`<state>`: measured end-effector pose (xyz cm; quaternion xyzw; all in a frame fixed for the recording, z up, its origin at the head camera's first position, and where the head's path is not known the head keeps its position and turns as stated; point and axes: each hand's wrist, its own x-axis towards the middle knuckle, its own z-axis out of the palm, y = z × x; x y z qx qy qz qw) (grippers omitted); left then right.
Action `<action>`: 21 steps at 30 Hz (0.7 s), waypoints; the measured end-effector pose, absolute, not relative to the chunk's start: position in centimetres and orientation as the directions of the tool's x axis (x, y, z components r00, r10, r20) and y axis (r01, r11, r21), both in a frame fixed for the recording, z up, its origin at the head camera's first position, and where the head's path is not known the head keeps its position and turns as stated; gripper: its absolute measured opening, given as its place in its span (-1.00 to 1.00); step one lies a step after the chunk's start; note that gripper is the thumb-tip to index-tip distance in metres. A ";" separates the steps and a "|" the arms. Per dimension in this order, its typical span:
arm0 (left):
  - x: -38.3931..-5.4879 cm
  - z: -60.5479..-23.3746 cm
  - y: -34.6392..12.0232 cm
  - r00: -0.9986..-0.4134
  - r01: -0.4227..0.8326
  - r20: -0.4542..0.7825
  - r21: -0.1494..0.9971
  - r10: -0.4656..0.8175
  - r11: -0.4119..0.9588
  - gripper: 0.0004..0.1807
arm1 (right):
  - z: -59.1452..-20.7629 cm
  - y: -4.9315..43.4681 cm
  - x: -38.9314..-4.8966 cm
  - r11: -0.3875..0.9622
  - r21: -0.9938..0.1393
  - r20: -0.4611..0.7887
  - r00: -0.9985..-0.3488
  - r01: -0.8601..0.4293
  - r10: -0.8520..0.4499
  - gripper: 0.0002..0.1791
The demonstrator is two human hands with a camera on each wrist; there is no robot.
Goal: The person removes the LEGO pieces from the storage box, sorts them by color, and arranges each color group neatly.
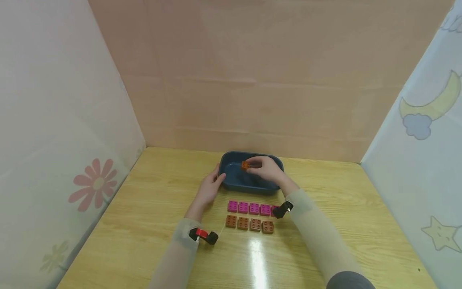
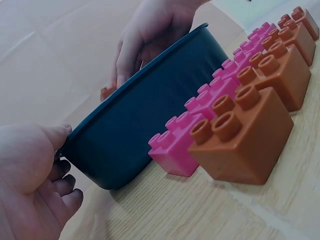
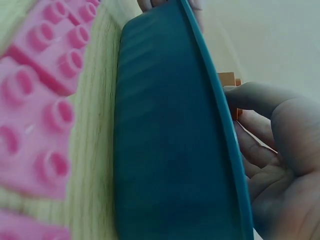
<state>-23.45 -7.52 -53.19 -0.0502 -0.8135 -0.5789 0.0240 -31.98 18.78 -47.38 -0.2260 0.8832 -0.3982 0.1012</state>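
Observation:
A dark blue plastic tub stands toward the back of the table. My left hand grips its left end, with the thumb over the rim and the other fingers outside, as the left wrist view shows. Above the tub's inside, my right hand pinches an orange-brown toy building brick between thumb and fingers. In the right wrist view that brick is partly hidden behind the tub's rim. The tub's visible floor holds no other brick.
In front of the tub runs a row of several pink bricks, its right end partly covered by the right wrist camera. Nearer lies a row of several orange-brown bricks. A pinkish-beige backdrop rises behind the table.

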 end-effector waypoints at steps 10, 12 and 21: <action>-23.5 -53.3 -7.6 -0.993 0.113 0.103 0.937 0.050 0.331 -0.25 | -47.8 22.4 -28.9 0.503 -0.804 0.054 -0.882 -0.317 -0.469 -0.48; -23.5 -53.3 -7.5 -0.993 0.116 0.105 0.938 0.052 0.327 -0.25 | -47.7 23.2 -28.1 0.476 -0.823 0.058 -0.880 -0.309 -0.471 -0.46; -23.1 -53.2 -7.5 -0.993 0.113 0.100 0.946 0.058 0.305 -0.25 | -47.7 27.1 -24.5 0.418 -0.870 0.046 -0.887 -0.262 -0.460 -0.47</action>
